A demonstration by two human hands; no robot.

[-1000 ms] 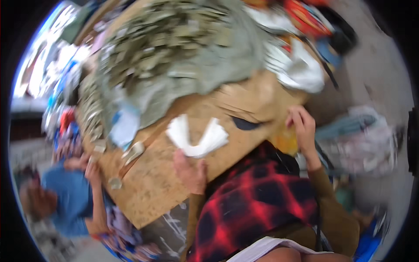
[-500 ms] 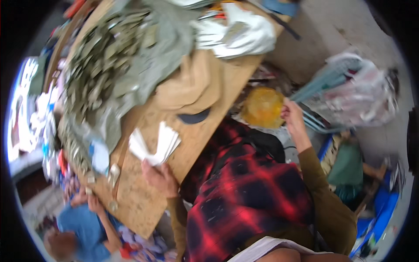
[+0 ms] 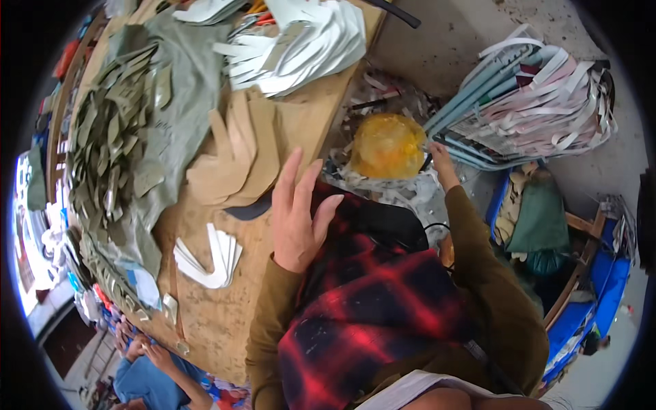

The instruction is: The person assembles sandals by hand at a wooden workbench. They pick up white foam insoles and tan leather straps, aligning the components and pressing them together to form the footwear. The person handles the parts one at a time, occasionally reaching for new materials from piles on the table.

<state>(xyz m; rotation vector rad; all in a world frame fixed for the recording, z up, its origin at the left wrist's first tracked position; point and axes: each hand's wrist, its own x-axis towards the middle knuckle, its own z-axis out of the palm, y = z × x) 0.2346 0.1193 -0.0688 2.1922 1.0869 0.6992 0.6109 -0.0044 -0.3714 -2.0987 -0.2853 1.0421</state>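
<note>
Left hand [image 3: 296, 222]: raised by the near edge of the tabletop [image 3: 225, 335], fingers and thumb spread wide, nothing in its grasp.
Right hand [image 3: 444, 167]: off the right side of the tabletop, just beside the yellow object [image 3: 388, 147]; fingers bunched narrow, though whether they pinch anything I cannot tell.
Yellow object: rounded, see-through, off the tabletop among pale scraps [image 3: 406, 195].
White stack [image 3: 220, 263]: left of the left hand and apart from it, flat on the tabletop, U-shaped, its strips fanned.
Tan pieces [image 3: 236, 154]: overlapping on the tabletop, beyond the white stack; a dark piece [image 3: 249, 209] shows at their near edge.
Green sheet [image 3: 184, 130]: spread to the left of the tan pieces, heaped with small green pieces [image 3: 119, 150].
White pieces [image 3: 307, 55]: piled at the far end of the tabletop.
Rack [image 3: 471, 102]: blue-grey bars, hung with white and pink strips [image 3: 560, 109], right of the yellow object.
Co-worker [image 3: 160, 379]: blue top, lower left, both hands close together at the tabletop's edge.
</note>
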